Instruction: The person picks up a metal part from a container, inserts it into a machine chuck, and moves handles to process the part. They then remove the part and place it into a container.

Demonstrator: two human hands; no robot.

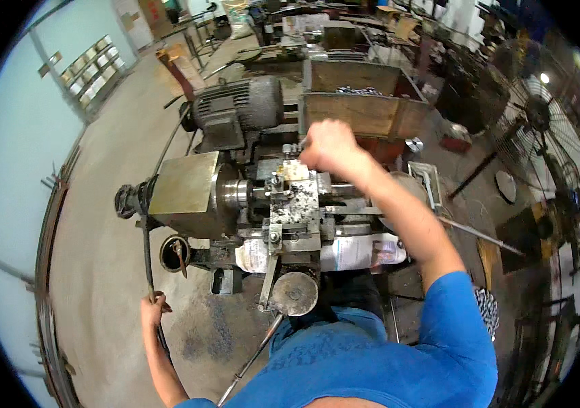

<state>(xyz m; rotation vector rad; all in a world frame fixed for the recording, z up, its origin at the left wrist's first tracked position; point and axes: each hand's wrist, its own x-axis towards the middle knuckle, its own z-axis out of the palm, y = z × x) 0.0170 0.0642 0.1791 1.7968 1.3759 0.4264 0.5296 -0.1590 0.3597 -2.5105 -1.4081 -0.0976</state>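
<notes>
Head view; landmark: the boxy headstock (184, 183) with its flat metal cover. Left hand (155, 307) is nearer the wearer than the headstock and to its left, fingers closed around a long dark bar (146, 255) that runs down past the headstock's left end. Right hand (334, 144) is beyond the headstock's right end, knuckles up, at the far end of the speckled tool slide (300, 207). Its fingertips are hidden; cannot tell whether it grips anything.

Tool slide: directly right of the headstock, beside the bright spindle (237, 193). Motor (249, 102) is behind the headstock; wooden crate (371, 115) farther right.

Handling (judged): bar looks stiff though slender, possibly greasy; best held with a full wrap near its lower end, well clear of the headstock. Slide looks heavy, rigid and unlikely to break; its dark specks suggest loose grit or oil, so bare fingers could slip on it.
</notes>
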